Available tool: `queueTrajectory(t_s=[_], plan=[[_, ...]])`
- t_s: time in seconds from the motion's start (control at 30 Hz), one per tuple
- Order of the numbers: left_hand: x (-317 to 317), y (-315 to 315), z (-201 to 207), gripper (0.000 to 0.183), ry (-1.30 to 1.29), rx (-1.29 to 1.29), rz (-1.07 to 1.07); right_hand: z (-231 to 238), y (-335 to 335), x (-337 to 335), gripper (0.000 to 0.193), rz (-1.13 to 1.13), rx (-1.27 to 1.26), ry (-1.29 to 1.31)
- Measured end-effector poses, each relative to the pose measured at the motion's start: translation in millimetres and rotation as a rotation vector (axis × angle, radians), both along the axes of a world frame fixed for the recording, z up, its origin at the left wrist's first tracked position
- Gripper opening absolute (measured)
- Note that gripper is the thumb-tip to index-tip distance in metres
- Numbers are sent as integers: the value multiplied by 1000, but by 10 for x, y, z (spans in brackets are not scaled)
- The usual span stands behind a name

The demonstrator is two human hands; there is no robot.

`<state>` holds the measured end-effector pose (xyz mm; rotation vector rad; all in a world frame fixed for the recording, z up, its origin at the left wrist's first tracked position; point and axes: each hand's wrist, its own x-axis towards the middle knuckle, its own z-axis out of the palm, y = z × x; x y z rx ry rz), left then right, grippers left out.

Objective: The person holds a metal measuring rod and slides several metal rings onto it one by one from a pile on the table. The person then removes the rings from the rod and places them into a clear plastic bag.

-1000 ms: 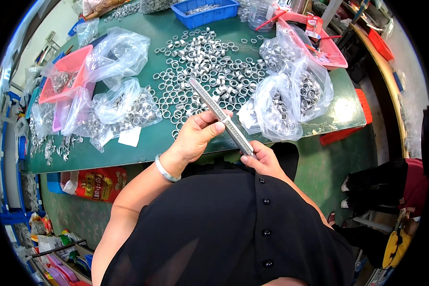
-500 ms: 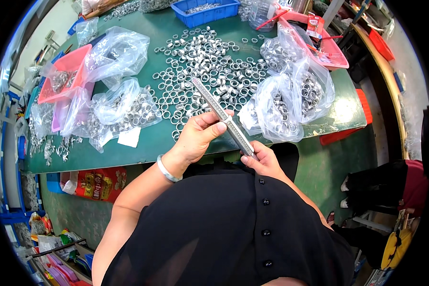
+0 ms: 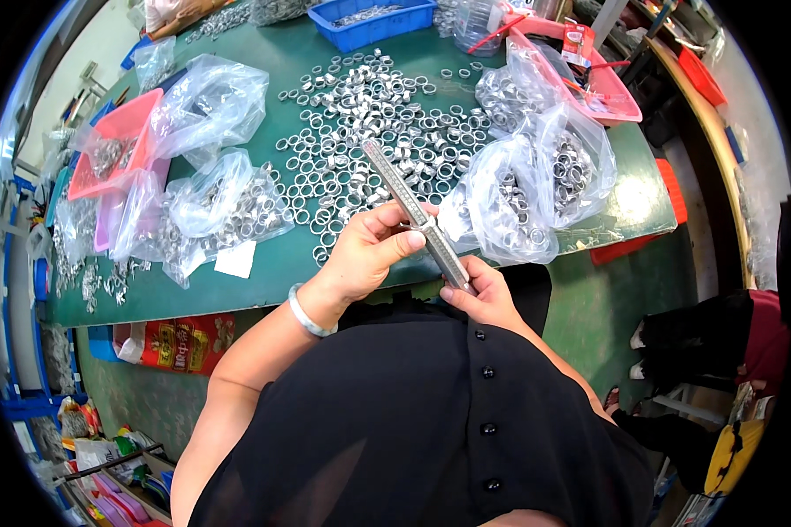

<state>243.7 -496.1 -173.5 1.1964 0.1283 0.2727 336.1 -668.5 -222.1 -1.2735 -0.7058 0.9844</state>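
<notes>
A tapered grey ring mandrel (image 3: 392, 179) with marks along it slants over the table's near edge, thin end up and to the left. My right hand (image 3: 485, 297) is closed round its thick lower end. Partway along, the thumb and fingers of my left hand (image 3: 371, 253) pinch a silver-coloured ring (image 3: 425, 226) that sits round the mandrel. Beyond my hands, many loose metal rings (image 3: 387, 119) lie spread over the green table (image 3: 277, 290).
Clear plastic bags of rings lie at the right (image 3: 510, 206) and left (image 3: 237, 198). Farther out stand a pink basket (image 3: 620, 105), a salmon-pink tray (image 3: 86, 180) and a blue tray (image 3: 373, 33). Another person's dark-clothed legs (image 3: 690, 338) show at the right.
The mandrel's thin end has shifted slightly right and my left hand has edged downward a little. Both hands keep their hold. The whole view has shifted slightly.
</notes>
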Motion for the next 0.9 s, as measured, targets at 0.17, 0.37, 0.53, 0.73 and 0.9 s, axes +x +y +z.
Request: queueTrajectory(t_s=[0.17,0.37,0.53,0.73,0.9], plan=[[49,-14,13,29,-9,-32,70,-3,-29,32,17,2,4,56],[139,181,109,27,-137,-88,143,-12,-111,95,18,52,23,50],[309,359,302,26,-232,-71,230,-118,-315,177,18,34,15,53],[673,306,488,31,-184,221,274,-136,-637,264,19,-61,54,-22],[925,66,661,33,-201,361,138,-74,-860,338,17,-186,42,90]])
